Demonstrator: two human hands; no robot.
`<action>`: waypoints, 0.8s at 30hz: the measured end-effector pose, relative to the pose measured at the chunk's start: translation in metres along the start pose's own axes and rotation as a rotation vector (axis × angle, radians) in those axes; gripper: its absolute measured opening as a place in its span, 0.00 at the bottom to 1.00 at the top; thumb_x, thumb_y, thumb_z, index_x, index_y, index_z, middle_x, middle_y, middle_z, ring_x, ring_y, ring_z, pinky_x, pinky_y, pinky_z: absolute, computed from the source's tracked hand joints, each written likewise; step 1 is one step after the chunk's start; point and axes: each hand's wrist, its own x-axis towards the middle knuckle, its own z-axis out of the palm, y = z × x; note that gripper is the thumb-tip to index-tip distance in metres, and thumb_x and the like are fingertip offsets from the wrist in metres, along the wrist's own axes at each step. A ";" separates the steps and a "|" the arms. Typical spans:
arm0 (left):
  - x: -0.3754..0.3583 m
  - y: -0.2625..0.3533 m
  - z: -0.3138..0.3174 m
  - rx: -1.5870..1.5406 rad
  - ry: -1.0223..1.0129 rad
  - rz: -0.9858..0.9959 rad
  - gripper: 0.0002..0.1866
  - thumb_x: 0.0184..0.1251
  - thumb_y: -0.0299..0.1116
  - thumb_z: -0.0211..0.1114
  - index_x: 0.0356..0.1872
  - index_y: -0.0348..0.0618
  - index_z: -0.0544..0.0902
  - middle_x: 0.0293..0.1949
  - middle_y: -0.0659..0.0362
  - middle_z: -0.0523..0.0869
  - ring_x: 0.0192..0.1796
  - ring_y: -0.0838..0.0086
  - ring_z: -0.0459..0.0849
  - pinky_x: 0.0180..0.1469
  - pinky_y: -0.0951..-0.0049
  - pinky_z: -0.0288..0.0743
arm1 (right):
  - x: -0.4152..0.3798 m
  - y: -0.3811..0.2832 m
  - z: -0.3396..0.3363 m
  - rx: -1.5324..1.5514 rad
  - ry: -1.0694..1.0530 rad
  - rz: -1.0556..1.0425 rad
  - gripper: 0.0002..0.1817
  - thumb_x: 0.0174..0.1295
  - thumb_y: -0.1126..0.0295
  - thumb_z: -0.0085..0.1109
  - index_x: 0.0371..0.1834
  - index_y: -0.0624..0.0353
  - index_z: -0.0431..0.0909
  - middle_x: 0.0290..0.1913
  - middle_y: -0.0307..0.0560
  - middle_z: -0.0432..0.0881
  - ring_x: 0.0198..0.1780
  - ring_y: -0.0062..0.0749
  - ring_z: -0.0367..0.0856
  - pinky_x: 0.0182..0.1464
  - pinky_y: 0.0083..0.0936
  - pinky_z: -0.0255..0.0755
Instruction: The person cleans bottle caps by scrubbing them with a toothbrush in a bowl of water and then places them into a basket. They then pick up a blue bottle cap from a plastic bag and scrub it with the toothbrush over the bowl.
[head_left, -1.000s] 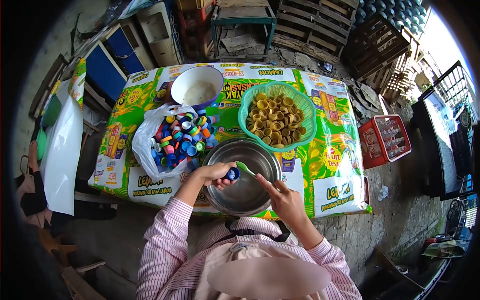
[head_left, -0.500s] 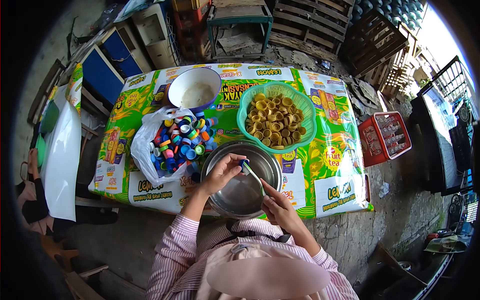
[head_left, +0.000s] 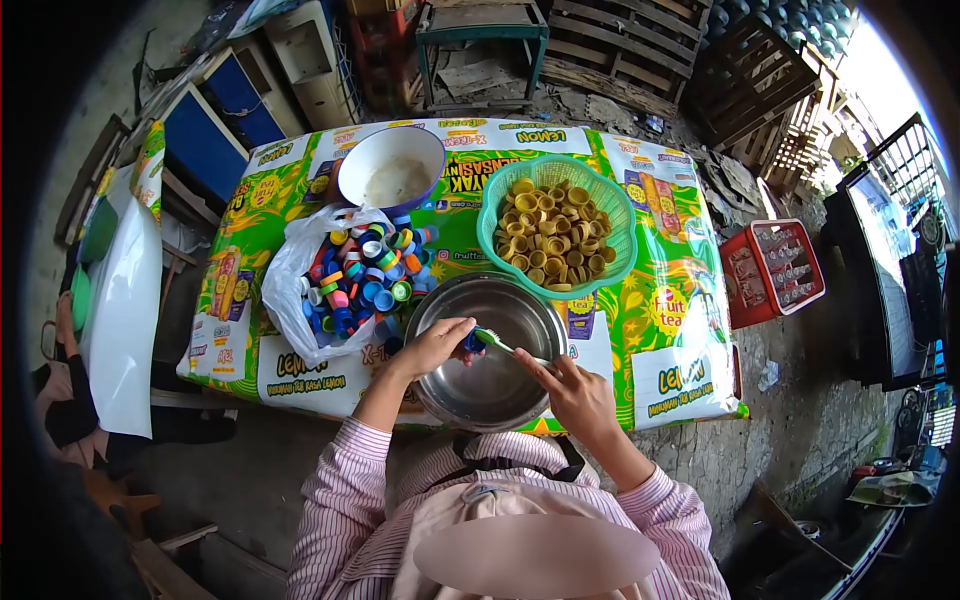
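My left hand (head_left: 438, 348) is closed round a dark blue bottle cap (head_left: 473, 342), held over the steel basin (head_left: 470, 408). In my right hand (head_left: 578, 397) is a toothbrush (head_left: 502, 346) with a pale handle, its green-and-white head touching or very near the cap. The basin is wide and shiny, and the visible part of its bottom looks bare. Left of it, a white plastic bag (head_left: 290, 280) lies spread with many coloured bottle caps (head_left: 372, 270) in and beside it. Yellow-brown caps (head_left: 550, 235) fill a turquoise plastic basket (head_left: 628, 215) behind the basin.
A white bowl (head_left: 372, 160) with a blue outside and a little cloudy liquid stands at the back left. The table wears a green printed cover (head_left: 670, 350). A red crate (head_left: 738, 290) of bottles is at the right. Another person's hand (head_left: 65, 315) shows at the far left.
The toothbrush has swung from steep to flatter, its head now pointing left at the cap. My right hand has moved right and slightly up; my left hand has lowered a little.
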 end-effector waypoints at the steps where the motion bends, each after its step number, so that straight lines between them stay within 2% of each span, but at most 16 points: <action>1: 0.000 0.001 -0.002 -0.031 -0.026 -0.078 0.18 0.75 0.41 0.45 0.42 0.35 0.76 0.29 0.61 0.80 0.29 0.81 0.77 0.36 0.81 0.74 | 0.001 0.003 -0.001 -0.004 0.036 -0.040 0.43 0.49 0.77 0.53 0.70 0.28 0.54 0.32 0.43 0.73 0.21 0.36 0.78 0.21 0.30 0.74; 3: -0.001 0.004 -0.001 -0.063 -0.052 -0.156 0.18 0.75 0.42 0.45 0.41 0.36 0.76 0.29 0.61 0.80 0.28 0.81 0.77 0.35 0.81 0.74 | 0.001 0.003 0.000 -0.007 0.071 -0.081 0.43 0.49 0.77 0.53 0.70 0.28 0.54 0.32 0.42 0.73 0.20 0.35 0.77 0.20 0.31 0.73; 6: 0.001 0.008 0.006 0.077 -0.013 -0.026 0.18 0.74 0.42 0.46 0.41 0.36 0.76 0.29 0.62 0.79 0.29 0.82 0.76 0.36 0.81 0.73 | -0.003 -0.002 0.004 -0.007 -0.097 0.024 0.43 0.50 0.76 0.54 0.71 0.30 0.54 0.31 0.44 0.73 0.18 0.38 0.76 0.19 0.34 0.72; 8: 0.006 0.005 0.008 0.183 0.085 0.147 0.17 0.74 0.41 0.47 0.41 0.37 0.77 0.31 0.63 0.78 0.31 0.83 0.75 0.36 0.81 0.73 | -0.007 -0.009 0.016 0.240 -0.080 0.139 0.40 0.54 0.75 0.53 0.71 0.33 0.54 0.27 0.47 0.72 0.16 0.42 0.75 0.18 0.37 0.70; 9: 0.007 0.004 0.010 0.181 0.083 0.149 0.17 0.74 0.41 0.47 0.41 0.37 0.77 0.31 0.63 0.78 0.31 0.83 0.75 0.36 0.81 0.73 | -0.007 -0.013 0.019 0.359 -0.023 0.136 0.34 0.59 0.76 0.50 0.70 0.40 0.56 0.25 0.51 0.74 0.18 0.44 0.75 0.20 0.38 0.70; 10: 0.008 0.003 0.012 0.201 0.127 0.179 0.16 0.74 0.40 0.47 0.43 0.37 0.77 0.33 0.63 0.78 0.34 0.83 0.76 0.38 0.81 0.72 | -0.007 -0.018 0.022 0.357 -0.023 0.137 0.34 0.59 0.76 0.50 0.70 0.40 0.56 0.25 0.51 0.74 0.18 0.44 0.75 0.20 0.38 0.70; 12: 0.009 -0.001 0.015 0.222 0.173 0.208 0.16 0.74 0.39 0.47 0.45 0.37 0.77 0.35 0.64 0.78 0.36 0.83 0.76 0.40 0.81 0.72 | -0.007 -0.027 0.028 0.700 0.099 0.177 0.31 0.62 0.78 0.47 0.70 0.47 0.57 0.24 0.55 0.76 0.20 0.45 0.76 0.22 0.33 0.69; 14: 0.012 -0.009 0.016 0.198 0.206 0.272 0.13 0.74 0.36 0.49 0.46 0.37 0.76 0.36 0.64 0.78 0.38 0.85 0.76 0.40 0.82 0.72 | -0.009 -0.034 0.025 0.826 0.002 0.256 0.30 0.63 0.79 0.46 0.70 0.52 0.56 0.27 0.60 0.78 0.22 0.44 0.78 0.26 0.28 0.70; 16: 0.012 -0.016 0.020 0.258 0.241 0.317 0.12 0.72 0.34 0.52 0.46 0.37 0.76 0.37 0.63 0.78 0.39 0.83 0.76 0.41 0.81 0.72 | -0.011 -0.036 0.029 1.179 -0.188 0.517 0.30 0.63 0.80 0.46 0.70 0.53 0.56 0.29 0.62 0.79 0.24 0.44 0.79 0.30 0.26 0.69; 17: 0.012 -0.019 0.021 0.318 0.277 0.364 0.11 0.70 0.32 0.55 0.47 0.37 0.76 0.38 0.61 0.78 0.39 0.81 0.77 0.41 0.79 0.72 | -0.011 -0.033 0.028 1.179 -0.187 0.519 0.30 0.63 0.80 0.46 0.70 0.53 0.56 0.29 0.62 0.79 0.24 0.44 0.79 0.30 0.26 0.69; 18: 0.011 -0.014 0.022 0.316 0.275 0.363 0.11 0.70 0.32 0.55 0.47 0.37 0.76 0.38 0.61 0.78 0.39 0.81 0.77 0.41 0.79 0.72 | -0.008 -0.029 0.022 1.366 -0.215 0.655 0.30 0.63 0.80 0.46 0.69 0.53 0.57 0.29 0.62 0.79 0.24 0.41 0.78 0.30 0.27 0.69; 19: 0.007 -0.010 0.023 0.506 0.306 0.397 0.12 0.67 0.31 0.57 0.47 0.37 0.75 0.39 0.59 0.78 0.39 0.77 0.77 0.42 0.77 0.72 | -0.008 -0.025 0.018 1.553 -0.245 0.794 0.30 0.63 0.80 0.46 0.69 0.53 0.57 0.30 0.62 0.79 0.24 0.39 0.77 0.31 0.27 0.69; 20: 0.003 -0.004 0.024 0.696 0.337 0.427 0.13 0.64 0.30 0.60 0.48 0.37 0.75 0.40 0.57 0.78 0.40 0.73 0.78 0.43 0.75 0.73 | -0.011 -0.023 0.017 1.553 -0.247 0.797 0.30 0.63 0.80 0.46 0.69 0.53 0.57 0.30 0.62 0.79 0.24 0.39 0.77 0.31 0.27 0.69; 21: -0.001 0.005 0.026 0.838 0.373 0.480 0.16 0.59 0.28 0.64 0.48 0.37 0.75 0.42 0.53 0.77 0.42 0.66 0.78 0.45 0.71 0.73 | -0.013 -0.021 0.016 1.212 -0.102 0.613 0.29 0.63 0.80 0.46 0.69 0.52 0.58 0.27 0.59 0.77 0.23 0.39 0.75 0.29 0.28 0.69; 23: -0.012 0.027 0.035 0.838 0.419 0.534 0.17 0.57 0.27 0.65 0.48 0.37 0.75 0.43 0.54 0.77 0.43 0.66 0.78 0.46 0.70 0.73 | -0.017 -0.015 0.007 0.662 0.108 0.320 0.28 0.63 0.78 0.46 0.68 0.48 0.60 0.24 0.52 0.72 0.21 0.40 0.72 0.26 0.32 0.67; 24: -0.017 0.036 0.038 0.838 0.465 0.588 0.18 0.56 0.26 0.65 0.49 0.37 0.75 0.44 0.54 0.77 0.44 0.65 0.78 0.47 0.70 0.73 | -0.019 -0.016 0.001 0.662 0.105 0.319 0.28 0.63 0.78 0.46 0.68 0.48 0.60 0.24 0.52 0.72 0.21 0.40 0.72 0.26 0.32 0.67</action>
